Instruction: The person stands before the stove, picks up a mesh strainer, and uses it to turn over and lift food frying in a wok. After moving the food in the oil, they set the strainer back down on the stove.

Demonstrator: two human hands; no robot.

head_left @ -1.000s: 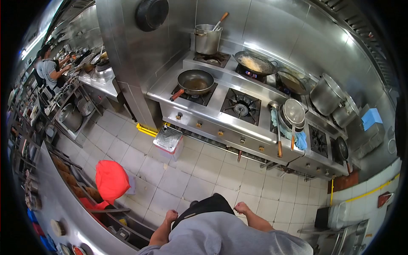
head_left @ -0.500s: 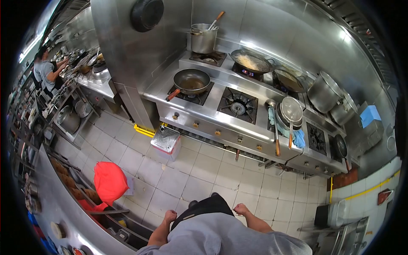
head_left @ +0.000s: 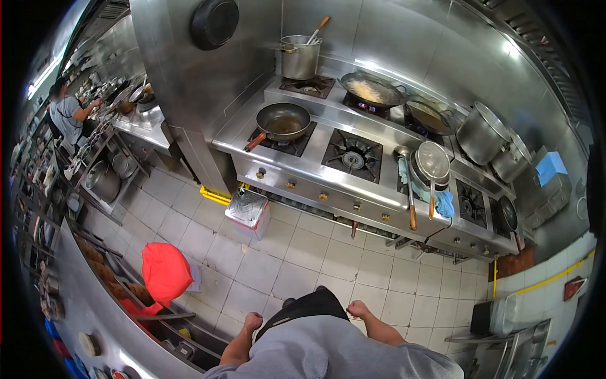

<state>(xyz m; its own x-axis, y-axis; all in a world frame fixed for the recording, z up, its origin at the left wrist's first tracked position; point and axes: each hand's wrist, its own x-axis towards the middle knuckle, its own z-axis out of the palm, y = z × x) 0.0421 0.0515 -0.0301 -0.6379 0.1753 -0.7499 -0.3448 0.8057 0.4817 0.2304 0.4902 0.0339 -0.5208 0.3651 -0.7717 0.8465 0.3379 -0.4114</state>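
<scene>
My left hand (head_left: 254,321) and my right hand (head_left: 358,309) are both closed into fists at my waist, one on each side of my dark apron (head_left: 307,305). Neither holds anything. I stand on the tiled floor (head_left: 303,252), about a step back from a long steel stove range (head_left: 328,183). On it sit a frying pan with a red handle (head_left: 282,122), a wok of frying food over a lit flame (head_left: 372,91), a tall stockpot with a ladle (head_left: 300,57) and a stack of strainers and ladles (head_left: 431,167).
A lidded square bin (head_left: 249,210) stands on the floor by the stove. A red bag (head_left: 165,273) lies at my left beside a steel counter (head_left: 82,297) with trays. Big pots (head_left: 483,132) stand at the right. Another person (head_left: 65,114) works far left.
The view has drifted slightly; my fists stay at my waist. The person at far left has shifted a little along their counter.
</scene>
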